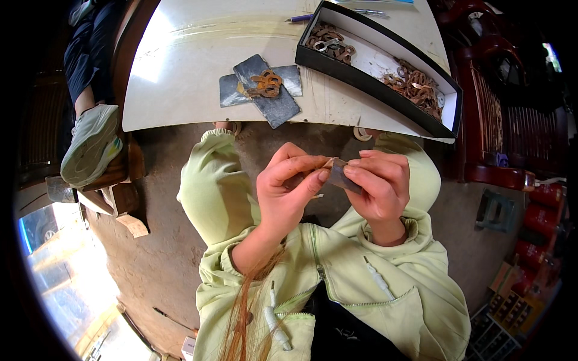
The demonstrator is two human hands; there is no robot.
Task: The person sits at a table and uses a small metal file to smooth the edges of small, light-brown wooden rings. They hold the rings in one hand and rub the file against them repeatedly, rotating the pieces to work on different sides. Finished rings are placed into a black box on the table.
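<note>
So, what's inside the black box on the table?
The box holds a left heap and a larger right heap of mostly rusty pieces, with white bottom showing between. What lies beneath each heap is covered.

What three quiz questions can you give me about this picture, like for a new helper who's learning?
1. True or false: the black box has rusty metal pieces inside.
2. Pick one. What lies on the dark flat sheets on the table? A: a spoon. B: a cup. C: rusty links.
3. Short answer: are the left hand and right hand over the table or off its near edge?

Key: 1 true; 2 C; 3 off its near edge.
</note>
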